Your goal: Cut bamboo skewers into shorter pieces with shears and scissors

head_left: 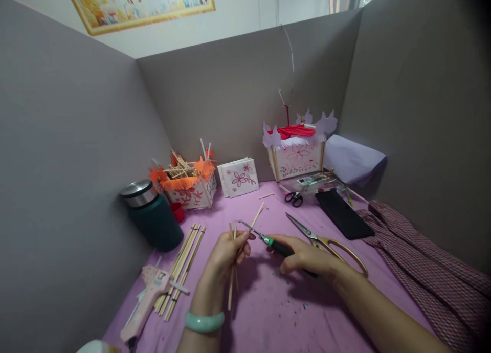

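Pinching slender wooden sticks (pixel 230 291), the left hand (pixel 230 248) faces the right hand (pixel 305 256), clenching what seem pointed pliers (pixel 282 248).

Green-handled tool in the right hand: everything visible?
The green-handled tool has a slim, metallic front and a green and black handle, apparently plastic or rubber, partly hidden by the right hand holding it. It slants toward upper left in the picture, crossing a thin stick in the left hand. Whether they touch is unclear.
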Motion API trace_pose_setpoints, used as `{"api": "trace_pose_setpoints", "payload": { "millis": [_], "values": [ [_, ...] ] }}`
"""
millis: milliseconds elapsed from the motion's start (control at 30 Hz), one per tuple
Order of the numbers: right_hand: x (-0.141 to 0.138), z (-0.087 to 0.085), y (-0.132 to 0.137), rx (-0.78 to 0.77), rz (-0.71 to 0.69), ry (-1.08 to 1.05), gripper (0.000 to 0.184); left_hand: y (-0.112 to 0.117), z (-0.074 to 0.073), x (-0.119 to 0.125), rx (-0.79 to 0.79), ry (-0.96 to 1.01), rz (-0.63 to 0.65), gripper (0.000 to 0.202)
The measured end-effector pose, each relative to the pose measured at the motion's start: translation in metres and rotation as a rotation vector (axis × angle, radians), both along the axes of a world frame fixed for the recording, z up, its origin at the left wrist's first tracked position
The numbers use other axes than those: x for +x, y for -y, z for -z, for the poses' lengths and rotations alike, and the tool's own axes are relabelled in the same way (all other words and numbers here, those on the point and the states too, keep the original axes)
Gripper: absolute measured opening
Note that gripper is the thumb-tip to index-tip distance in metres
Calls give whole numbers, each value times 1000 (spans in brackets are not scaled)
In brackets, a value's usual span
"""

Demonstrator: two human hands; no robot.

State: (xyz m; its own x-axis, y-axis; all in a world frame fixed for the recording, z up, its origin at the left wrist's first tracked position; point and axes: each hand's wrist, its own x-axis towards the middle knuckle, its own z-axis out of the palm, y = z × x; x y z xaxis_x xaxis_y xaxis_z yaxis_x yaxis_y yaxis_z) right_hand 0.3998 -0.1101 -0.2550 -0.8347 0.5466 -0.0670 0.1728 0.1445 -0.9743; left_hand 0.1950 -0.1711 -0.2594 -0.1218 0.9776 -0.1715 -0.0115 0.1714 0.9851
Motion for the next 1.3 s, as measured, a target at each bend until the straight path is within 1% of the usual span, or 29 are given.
{"api": "trace_pose_setpoints", "payload": {
  "millis": [67, 133, 200, 300, 400, 467, 533, 600, 667, 733, 767, 833, 900, 967, 1033, 1100, 1167, 1233, 1300],
  "values": [
    [1, -1, 0, 2, -12, 3, 45, 2, -2, -1, -3, 21, 30, 44],
    [1, 0, -1, 8, -10, 8, 44, 1, -2, 0, 14, -24, 4, 44],
    [0, 3, -2, 18, 6, 1, 44, -1, 1, 2, 39, -115, -51, 44],
    [-6, 8, -5, 50, 35, 3, 42, -4, 5, 6, 80, -357, -157, 39],
    [-13, 14, -9, 101, 54, 46, 36, -5, 8, 10, 161, -706, -279, 28],
    [-17, 16, -11, 128, 68, 62, 34, -4, 9, 12, 212, -903, -327, 22],
    [-18, 17, -11, 136, 81, 58, 34, -3, 9, 13, 227, -987, -337, 22],
    [-17, 16, -9, 119, 86, 44, 32, -4, 10, 13, 225, -956, -327, 26],
    [-15, 14, -8, 88, 77, 32, 32, -5, 11, 12, 222, -868, -312, 30],
    [-11, 10, -7, 56, 59, 24, 35, -7, 12, 9, 180, -709, -284, 32],
    [-10, 9, -7, 41, 51, 23, 38, -7, 11, 7, 142, -593, -263, 31],
    [-7, 6, -7, 20, 33, 25, 42, -6, 9, 3, 60, -327, -188, 30],
    [-4, 5, -7, 4, 7, 29, 45, -3, 5, -1, 13, -101, -77, 33],
    [-1, 3, -7, -17, -22, 24, 48, 1, 0, -3, -10, 44, 27, 36],
    [3, 1, -7, -42, -50, 15, 51, 4, -5, -3, -33, 134, 93, 38],
    [6, 0, -6, -51, -61, 8, 52, 5, -7, 0, -35, 167, 111, 39],
    [7, 0, -5, -29, -50, 0, 51, 4, -7, 4, 2, 124, 78, 40],
    [6, 2, -5, 15, -20, -10, 47, 1, -4, 9, 43, 13, 5, 40],
    [2, 5, -5, 53, 0, -11, 44, -2, 0, 12, 72, -147, -89, 38]
  ]
}}
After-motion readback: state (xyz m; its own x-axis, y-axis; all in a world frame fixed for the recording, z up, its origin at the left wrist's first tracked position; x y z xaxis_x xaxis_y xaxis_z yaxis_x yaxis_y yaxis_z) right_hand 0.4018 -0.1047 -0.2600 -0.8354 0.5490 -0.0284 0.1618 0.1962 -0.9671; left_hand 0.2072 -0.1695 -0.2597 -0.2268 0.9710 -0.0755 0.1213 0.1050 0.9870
